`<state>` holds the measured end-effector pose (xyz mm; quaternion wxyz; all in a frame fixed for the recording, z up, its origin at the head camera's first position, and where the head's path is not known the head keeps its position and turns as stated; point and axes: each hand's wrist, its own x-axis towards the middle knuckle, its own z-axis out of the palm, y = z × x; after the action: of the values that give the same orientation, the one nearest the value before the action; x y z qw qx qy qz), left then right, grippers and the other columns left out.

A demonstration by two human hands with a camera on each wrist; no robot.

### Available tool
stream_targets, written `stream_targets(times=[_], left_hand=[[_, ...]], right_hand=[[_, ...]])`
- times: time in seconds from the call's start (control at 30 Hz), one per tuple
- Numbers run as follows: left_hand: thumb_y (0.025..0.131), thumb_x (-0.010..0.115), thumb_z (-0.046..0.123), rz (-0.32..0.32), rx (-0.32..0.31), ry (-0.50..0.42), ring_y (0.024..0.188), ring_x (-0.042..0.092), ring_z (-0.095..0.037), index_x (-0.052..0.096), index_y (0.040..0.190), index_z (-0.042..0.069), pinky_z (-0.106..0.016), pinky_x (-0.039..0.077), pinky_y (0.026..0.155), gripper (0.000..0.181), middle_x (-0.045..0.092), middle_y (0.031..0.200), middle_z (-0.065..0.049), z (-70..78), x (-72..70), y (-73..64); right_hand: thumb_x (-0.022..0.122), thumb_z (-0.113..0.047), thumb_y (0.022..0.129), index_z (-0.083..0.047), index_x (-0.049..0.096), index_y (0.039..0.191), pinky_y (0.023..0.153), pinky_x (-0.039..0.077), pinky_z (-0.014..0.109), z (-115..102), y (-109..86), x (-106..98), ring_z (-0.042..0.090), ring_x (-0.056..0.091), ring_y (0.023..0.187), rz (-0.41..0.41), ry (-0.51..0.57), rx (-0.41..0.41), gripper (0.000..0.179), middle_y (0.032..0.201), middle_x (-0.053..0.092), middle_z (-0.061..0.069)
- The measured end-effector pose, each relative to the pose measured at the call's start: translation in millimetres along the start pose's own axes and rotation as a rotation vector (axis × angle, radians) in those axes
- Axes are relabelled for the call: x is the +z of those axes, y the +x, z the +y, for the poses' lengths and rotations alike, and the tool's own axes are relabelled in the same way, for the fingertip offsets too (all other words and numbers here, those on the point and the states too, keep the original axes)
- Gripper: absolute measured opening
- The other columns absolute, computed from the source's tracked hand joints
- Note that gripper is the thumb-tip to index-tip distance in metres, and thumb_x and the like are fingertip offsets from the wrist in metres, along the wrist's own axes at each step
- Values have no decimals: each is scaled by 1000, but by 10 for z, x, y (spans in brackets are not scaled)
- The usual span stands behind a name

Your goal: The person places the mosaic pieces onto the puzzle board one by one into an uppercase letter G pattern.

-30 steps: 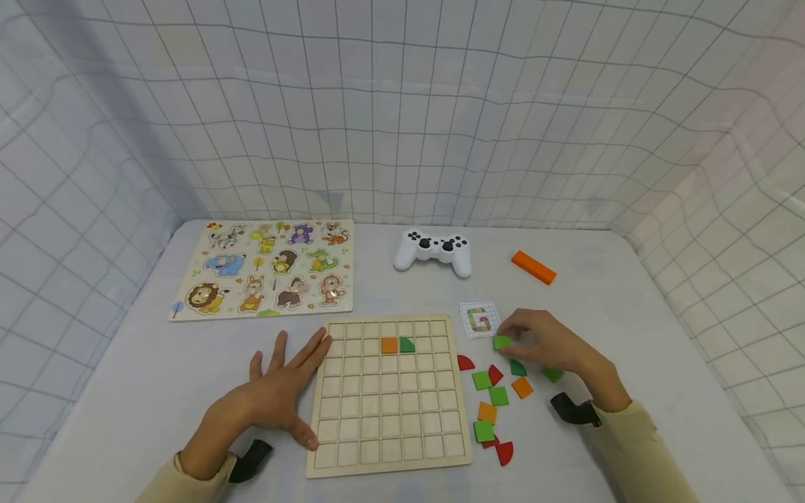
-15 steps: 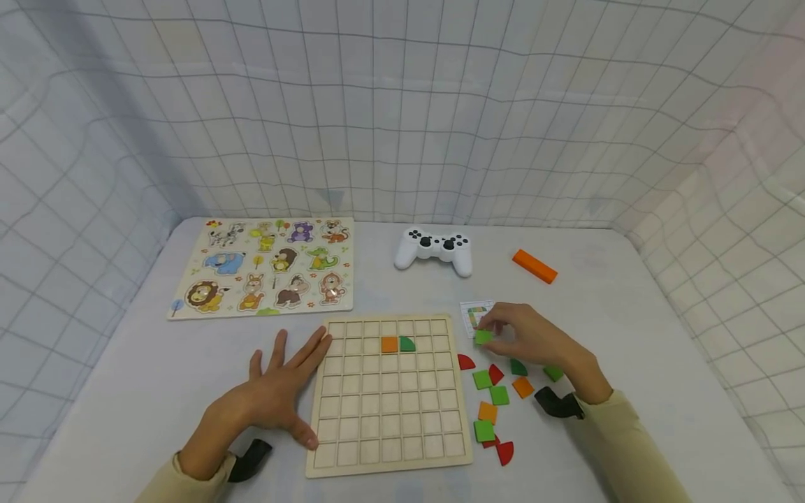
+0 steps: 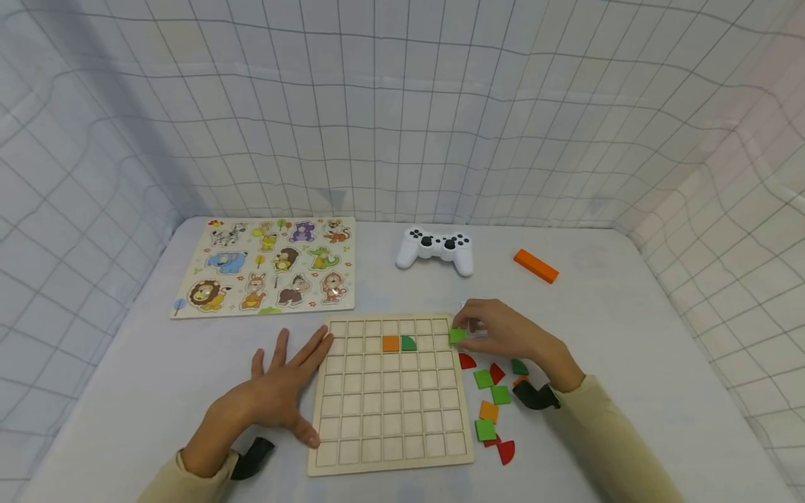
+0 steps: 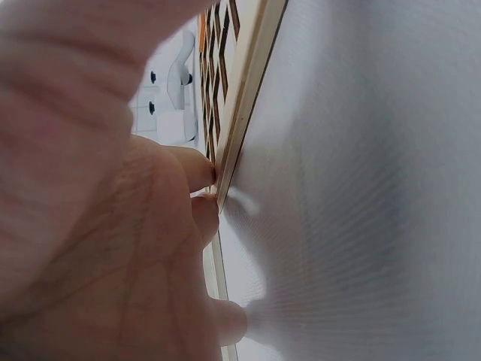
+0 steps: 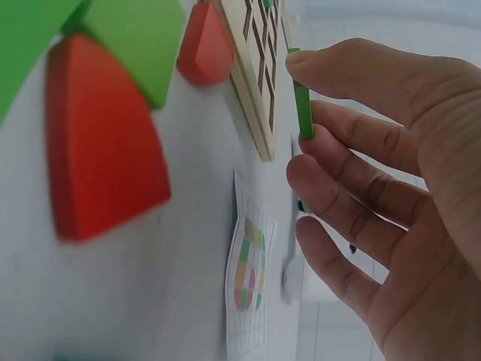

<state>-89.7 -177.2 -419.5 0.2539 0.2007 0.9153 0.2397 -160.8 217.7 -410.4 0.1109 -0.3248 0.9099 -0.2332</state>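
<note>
My right hand pinches a light green square tile between thumb and fingertips, held in the air at the upper right edge of the wooden grid board. On the board, an orange square tile and a dark green quarter-circle tile lie side by side in the second row. My left hand spreads its fingers along the board's left edge, fingertips and thumb touching the rim. A small pattern card lies below the right hand, mostly hidden by it in the head view.
Loose tiles lie right of the board, among them a red quarter-circle, a green square and an orange square. Farther back are an animal puzzle board, a white game controller and an orange bar.
My right hand has carried the green tile leftward, from beside the pattern card to the board's right edge, and now covers the card. My left hand has stayed in place.
</note>
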Motion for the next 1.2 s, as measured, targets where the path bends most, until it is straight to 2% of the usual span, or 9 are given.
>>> stream_targets(times=[0.2,0.63,1.0,1.2], left_hand=[[47,94,54,-5,-1,-4,142,-22,-62,5,163,14,-84,-10,100,151,-8,170,-10,8,5,-4],[45,95,53,0,-3,2,142,-23,-62,3,163,17,-84,-10,99,153,-9,170,-10,-13,15,25],[44,95,53,10,0,4,141,-22,-63,1,163,19,-85,-9,98,155,-12,170,-8,-35,5,12],[45,95,54,3,3,4,142,-22,-63,2,163,18,-85,-9,99,155,-11,170,-8,-16,16,24]], right_hand=[[76,-28,90,-16,72,108,77,51,26,-134,137,30,12,58,87,-20,-21,-15,22,99,65,-8],[72,-30,93,-16,71,112,81,51,26,-415,451,137,11,59,91,-81,-18,-55,24,106,65,-6],[71,-33,93,-17,71,110,78,50,23,-633,712,284,7,59,88,-96,-76,-131,22,104,64,-7],[71,-35,94,-18,71,110,79,50,22,-711,784,356,5,59,89,-111,-119,-119,24,104,63,-8]])
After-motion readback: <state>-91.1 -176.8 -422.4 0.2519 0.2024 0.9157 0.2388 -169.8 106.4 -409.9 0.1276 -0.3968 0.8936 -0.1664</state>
